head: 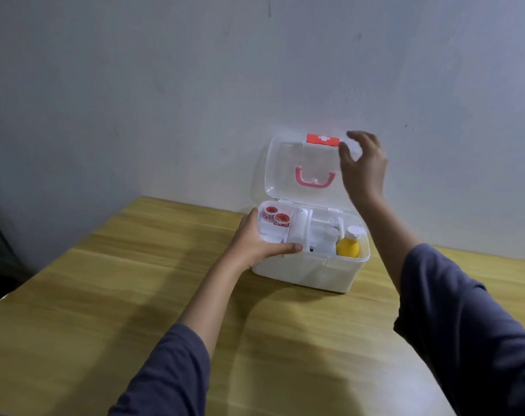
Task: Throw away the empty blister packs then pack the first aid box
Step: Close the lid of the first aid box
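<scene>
A white first aid box (309, 273) stands on the wooden table near the wall. Its clear lid (285, 172) is raised upright, showing a pink handle (314, 178) and a red latch with a white cross (322, 139). My right hand (364, 165) grips the lid's top right corner beside the latch. My left hand (259, 240) holds the box's front left rim, thumb lying along the edge. Inside lie two red-and-white tape rolls (276, 216), white bandage rolls (300, 223) and a yellow bottle with a white cap (349, 244). No blister packs are in view.
The yellow-brown wooden table (135, 295) stretches toward me, with its left edge running diagonally. A pale wall (195, 85) rises right behind the box. A dark area lies off the table's left side.
</scene>
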Action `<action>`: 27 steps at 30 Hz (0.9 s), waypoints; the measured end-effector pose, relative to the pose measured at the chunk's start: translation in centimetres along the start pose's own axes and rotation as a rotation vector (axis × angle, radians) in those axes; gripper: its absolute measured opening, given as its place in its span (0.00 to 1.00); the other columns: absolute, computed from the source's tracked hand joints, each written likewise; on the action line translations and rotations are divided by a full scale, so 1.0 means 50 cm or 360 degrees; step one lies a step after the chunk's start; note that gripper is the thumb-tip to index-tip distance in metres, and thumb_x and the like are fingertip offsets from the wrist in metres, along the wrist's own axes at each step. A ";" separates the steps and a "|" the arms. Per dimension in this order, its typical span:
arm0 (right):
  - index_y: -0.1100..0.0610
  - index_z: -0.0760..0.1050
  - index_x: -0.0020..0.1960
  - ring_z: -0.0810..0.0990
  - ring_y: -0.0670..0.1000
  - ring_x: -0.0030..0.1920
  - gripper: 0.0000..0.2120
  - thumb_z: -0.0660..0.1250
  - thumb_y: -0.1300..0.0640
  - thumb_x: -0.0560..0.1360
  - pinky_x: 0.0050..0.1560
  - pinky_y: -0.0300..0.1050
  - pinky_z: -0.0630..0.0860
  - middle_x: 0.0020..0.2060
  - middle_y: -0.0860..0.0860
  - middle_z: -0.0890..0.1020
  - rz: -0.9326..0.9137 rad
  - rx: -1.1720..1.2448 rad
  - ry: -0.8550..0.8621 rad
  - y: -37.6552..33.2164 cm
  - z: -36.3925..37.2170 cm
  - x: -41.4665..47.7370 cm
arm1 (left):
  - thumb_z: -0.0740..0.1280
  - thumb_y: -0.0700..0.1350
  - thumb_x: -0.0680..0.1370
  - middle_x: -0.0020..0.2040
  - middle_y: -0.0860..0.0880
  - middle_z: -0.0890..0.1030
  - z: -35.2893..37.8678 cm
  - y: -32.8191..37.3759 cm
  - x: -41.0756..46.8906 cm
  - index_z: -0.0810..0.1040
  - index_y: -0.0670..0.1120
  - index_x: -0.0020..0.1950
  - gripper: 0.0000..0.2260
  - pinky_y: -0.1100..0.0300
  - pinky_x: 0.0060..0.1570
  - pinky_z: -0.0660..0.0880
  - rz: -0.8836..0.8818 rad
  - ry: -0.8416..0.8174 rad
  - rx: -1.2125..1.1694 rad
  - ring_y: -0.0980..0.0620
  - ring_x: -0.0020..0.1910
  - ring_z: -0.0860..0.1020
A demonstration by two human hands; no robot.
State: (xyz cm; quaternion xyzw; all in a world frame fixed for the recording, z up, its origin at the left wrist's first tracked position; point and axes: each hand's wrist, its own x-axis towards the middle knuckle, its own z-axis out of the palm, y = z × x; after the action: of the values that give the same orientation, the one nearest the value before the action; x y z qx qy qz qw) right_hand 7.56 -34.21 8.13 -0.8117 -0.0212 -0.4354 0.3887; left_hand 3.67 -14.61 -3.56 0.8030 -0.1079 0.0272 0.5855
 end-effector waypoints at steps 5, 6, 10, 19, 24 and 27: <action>0.58 0.76 0.61 0.72 0.55 0.64 0.17 0.61 0.52 0.77 0.62 0.42 0.66 0.62 0.57 0.76 0.0390 0.0027 -0.0014 0.059 0.009 0.049 | 0.84 0.63 0.50 0.64 0.54 0.79 0.004 -0.021 0.008 0.72 0.60 0.67 0.47 0.49 0.64 0.78 0.0042 -0.0004 -0.0052 0.54 0.63 0.79; 0.58 0.75 0.61 0.72 0.55 0.64 0.17 0.61 0.51 0.77 0.62 0.42 0.66 0.62 0.57 0.76 0.0430 0.0022 -0.0045 0.068 0.010 0.052 | 0.85 0.62 0.52 0.64 0.54 0.80 0.004 -0.020 0.007 0.72 0.60 0.67 0.46 0.49 0.64 0.78 0.0052 -0.0006 -0.0046 0.55 0.62 0.80; 0.57 0.79 0.57 0.76 0.55 0.59 0.14 0.63 0.52 0.76 0.51 0.39 0.67 0.58 0.58 0.78 0.0394 -0.0007 -0.0058 0.076 -0.004 0.059 | 0.84 0.58 0.54 0.63 0.55 0.80 0.007 -0.021 0.007 0.73 0.59 0.67 0.43 0.49 0.64 0.78 0.0056 -0.0009 -0.0067 0.56 0.62 0.80; 0.56 0.80 0.53 0.77 0.50 0.52 0.10 0.68 0.53 0.74 0.46 0.30 0.74 0.51 0.52 0.76 0.0109 0.0307 -0.0225 0.058 -0.108 -0.025 | 0.84 0.65 0.50 0.62 0.54 0.81 0.006 -0.008 -0.001 0.73 0.55 0.68 0.49 0.48 0.63 0.78 0.0008 -0.0014 -0.0036 0.54 0.61 0.80; 0.57 0.78 0.59 0.72 0.49 0.55 0.13 0.66 0.56 0.75 0.56 0.43 0.72 0.54 0.56 0.74 -0.0134 0.0153 -0.0146 0.058 -0.121 -0.124 | 0.82 0.64 0.49 0.64 0.53 0.79 0.017 0.017 -0.030 0.70 0.51 0.70 0.52 0.50 0.64 0.77 -0.0061 0.0002 0.0021 0.53 0.62 0.79; 0.56 0.72 0.65 0.69 0.55 0.65 0.19 0.64 0.53 0.76 0.63 0.43 0.65 0.64 0.58 0.72 -0.0177 0.0019 -0.0267 0.057 -0.123 -0.173 | 0.80 0.72 0.44 0.67 0.51 0.76 0.028 0.022 -0.040 0.68 0.53 0.72 0.60 0.48 0.65 0.76 -0.0101 0.0049 0.0063 0.50 0.64 0.77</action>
State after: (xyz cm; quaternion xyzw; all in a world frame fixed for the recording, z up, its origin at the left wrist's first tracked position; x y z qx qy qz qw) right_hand -1.00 -37.56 2.10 -0.8406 -0.1012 -0.3867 0.3656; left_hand 1.38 -15.99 -3.34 0.8170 -0.0727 0.0230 0.5716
